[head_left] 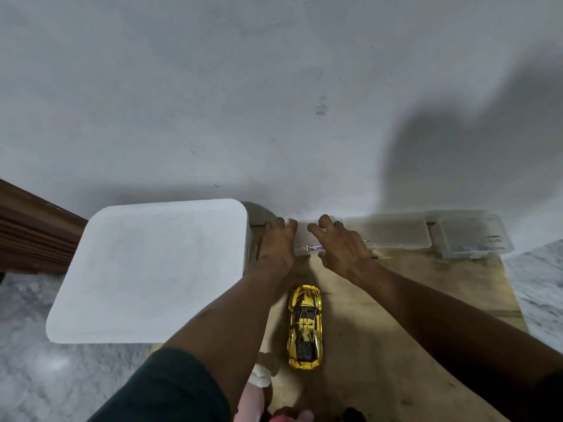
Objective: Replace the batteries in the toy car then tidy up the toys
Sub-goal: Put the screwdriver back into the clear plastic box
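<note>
A shiny yellow toy car [305,325] stands on its wheels in the middle of the wooden table [396,345], nose pointing away from me. Both my arms reach past it to the table's far edge by the wall. My left hand [276,243] lies palm down with its fingers stretched out, beside a blurred clear plastic case [304,237]. My right hand [341,245] curls over the same case from the right. A small metal tool [312,247] shows between the two hands. Whether either hand grips the case is unclear.
A big white tub [146,269] stands left of the table, close to my left forearm. A flat clear lidded box [396,234] and a deeper clear box [475,239] sit at the table's far right. A dark wooden piece [30,226] is at far left.
</note>
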{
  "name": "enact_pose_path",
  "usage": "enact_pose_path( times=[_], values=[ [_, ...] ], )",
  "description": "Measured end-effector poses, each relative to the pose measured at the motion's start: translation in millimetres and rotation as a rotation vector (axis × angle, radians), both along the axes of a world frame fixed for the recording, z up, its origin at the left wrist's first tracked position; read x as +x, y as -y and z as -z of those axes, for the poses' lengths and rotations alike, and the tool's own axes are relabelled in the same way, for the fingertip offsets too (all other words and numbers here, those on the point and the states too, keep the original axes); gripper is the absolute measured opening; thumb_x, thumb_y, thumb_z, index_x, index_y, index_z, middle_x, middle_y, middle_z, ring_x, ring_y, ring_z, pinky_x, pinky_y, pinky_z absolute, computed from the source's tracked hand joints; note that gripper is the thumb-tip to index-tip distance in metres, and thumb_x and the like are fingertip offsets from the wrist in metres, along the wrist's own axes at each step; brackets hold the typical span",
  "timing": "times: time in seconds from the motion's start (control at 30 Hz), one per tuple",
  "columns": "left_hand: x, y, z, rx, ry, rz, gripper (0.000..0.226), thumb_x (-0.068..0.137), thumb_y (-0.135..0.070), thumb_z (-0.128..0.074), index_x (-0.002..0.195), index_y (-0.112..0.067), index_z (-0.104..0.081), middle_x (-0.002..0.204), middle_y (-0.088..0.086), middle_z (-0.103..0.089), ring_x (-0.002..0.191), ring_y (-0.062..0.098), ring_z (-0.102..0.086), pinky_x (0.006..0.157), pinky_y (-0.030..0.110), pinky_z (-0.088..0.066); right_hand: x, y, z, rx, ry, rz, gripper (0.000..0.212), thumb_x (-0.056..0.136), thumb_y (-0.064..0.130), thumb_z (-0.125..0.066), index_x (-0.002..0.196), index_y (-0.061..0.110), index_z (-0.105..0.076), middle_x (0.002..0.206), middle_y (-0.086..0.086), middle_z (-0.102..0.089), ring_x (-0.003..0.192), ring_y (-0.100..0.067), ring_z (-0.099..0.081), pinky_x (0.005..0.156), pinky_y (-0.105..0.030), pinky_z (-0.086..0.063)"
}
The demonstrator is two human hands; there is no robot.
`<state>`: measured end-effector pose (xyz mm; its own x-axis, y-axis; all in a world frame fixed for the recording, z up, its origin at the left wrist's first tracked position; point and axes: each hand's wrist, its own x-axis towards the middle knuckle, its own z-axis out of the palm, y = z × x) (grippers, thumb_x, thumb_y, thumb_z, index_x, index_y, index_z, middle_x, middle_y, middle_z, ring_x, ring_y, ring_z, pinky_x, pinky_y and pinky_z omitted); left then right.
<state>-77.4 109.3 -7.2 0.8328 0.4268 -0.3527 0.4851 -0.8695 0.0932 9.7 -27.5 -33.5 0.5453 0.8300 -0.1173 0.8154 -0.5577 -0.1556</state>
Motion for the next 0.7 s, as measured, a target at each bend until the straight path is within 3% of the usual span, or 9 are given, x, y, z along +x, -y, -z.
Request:
enact_pose_path(
  times=[0.1,0.23,0.33,0.47,0.57,0.7],
  values=[
    [4,-4,-8,-0.031,-0.005,0.028,0.067,0.083,0.002,-0.07,0.143,-0.014,-0.044,0.137,0.014,-0.049,0.128,0.035,-0.045,0.094,0.039,-0.053,1,8,-3,0.104,-0.042,-0.017,0.053,0.081,0.029,-0.07,0.128,0.024,-0.047,0.125,-0.001,-0.047,0.106,-0.022,-0.054,0.058,-0.027,-0.047],
    [10,-9,-18,-0.116,0.036,-0.005,0.055,0.079,0.001,-0.077,0.128,-0.014,-0.058,0.125,0.012,-0.059,0.111,0.029,-0.058,0.088,0.036,-0.057,3,26,-6,0.259,-0.081,-0.042,0.031,0.078,0.024,-0.068,0.106,0.02,-0.056,0.109,0.001,-0.053,0.09,-0.018,-0.055,0.054,-0.022,-0.042],
    [17,-12,-26,-0.185,0.028,-0.038,0.052,0.08,0.005,-0.074,0.127,-0.013,-0.061,0.128,0.011,-0.06,0.109,0.03,-0.063,0.09,0.039,-0.06,0,38,-3,0.356,-0.116,-0.081,0.024,0.072,0.019,-0.073,0.093,0.019,-0.061,0.095,0.002,-0.058,0.079,-0.016,-0.058,0.052,-0.019,-0.042],
    [26,-17,-40,-0.188,0.018,-0.04,0.054,0.085,0.0,-0.071,0.135,-0.015,-0.059,0.134,0.012,-0.057,0.11,0.032,-0.065,0.089,0.039,-0.06,-7,38,3,0.414,-0.118,-0.182,0.025,0.078,0.013,-0.072,0.103,0.016,-0.073,0.099,0.002,-0.067,0.084,-0.014,-0.063,0.063,-0.018,-0.044],
    [32,-22,-47,-0.175,0.055,-0.051,0.058,0.087,0.0,-0.065,0.141,-0.019,-0.056,0.139,0.011,-0.056,0.119,0.032,-0.061,0.094,0.037,-0.054,-8,23,4,0.462,-0.126,-0.218,0.033,0.083,0.005,-0.071,0.115,0.015,-0.072,0.105,-0.001,-0.07,0.09,-0.015,-0.063,0.071,-0.022,-0.05],
    [37,-24,-53,-0.208,0.094,-0.075,0.058,0.084,0.0,-0.066,0.138,-0.02,-0.059,0.136,0.009,-0.059,0.122,0.031,-0.06,0.091,0.033,-0.049,-3,-4,-8,0.356,-0.205,-0.157,0.038,0.088,-0.002,-0.061,0.122,0.011,-0.069,0.113,-0.008,-0.071,0.096,-0.027,-0.065,0.077,-0.032,-0.05]
  ],
)
